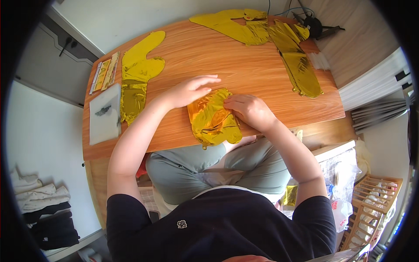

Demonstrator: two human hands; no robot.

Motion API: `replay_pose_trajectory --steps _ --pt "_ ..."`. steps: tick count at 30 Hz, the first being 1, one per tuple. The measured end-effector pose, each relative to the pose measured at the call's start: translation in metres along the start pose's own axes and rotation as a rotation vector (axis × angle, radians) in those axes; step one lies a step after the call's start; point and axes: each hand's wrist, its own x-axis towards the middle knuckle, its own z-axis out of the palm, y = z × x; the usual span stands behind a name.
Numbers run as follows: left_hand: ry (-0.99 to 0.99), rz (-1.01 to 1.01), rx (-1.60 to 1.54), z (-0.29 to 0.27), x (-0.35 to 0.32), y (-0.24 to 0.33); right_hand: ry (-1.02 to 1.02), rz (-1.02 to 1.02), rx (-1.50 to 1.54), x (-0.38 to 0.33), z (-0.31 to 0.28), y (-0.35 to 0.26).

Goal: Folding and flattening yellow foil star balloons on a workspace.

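Note:
A folded gold foil balloon (211,120), flat and crinkled, lies at the table's near edge in front of me, its lower end hanging slightly over. My left hand (192,92) hovers by its upper left corner, fingers stretched out and holding nothing. At the balloon's upper right edge, my right hand (249,111) has its fingers bent together on the foil; the fingertips are partly hidden.
More flat gold foil balloons lie at the left (142,65), the back (231,24) and the right (301,70) of the wooden table (187,56). Left are a translucent bag (104,115) and printed strips (104,73). A black stand (312,24) is back right. A wooden rack (369,209) stands beside me.

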Motion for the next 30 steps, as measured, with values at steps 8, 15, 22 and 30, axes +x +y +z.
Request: replay_pose_trajectory --steps 8,15,22,30 --pt "0.031 0.220 0.783 0.025 0.013 0.005 0.016 -0.012 -0.002 0.001 -0.001 -0.001" --pt "0.111 0.168 0.837 0.037 0.010 -0.001 0.039 -0.043 -0.008 -0.001 -0.001 0.002" --pt "0.102 0.133 0.896 0.045 0.007 0.004 -0.005 0.015 0.014 -0.004 -0.002 0.006" --pt "0.066 0.066 0.832 0.052 0.000 -0.005 -0.069 -0.130 -0.044 0.007 -0.020 -0.004"
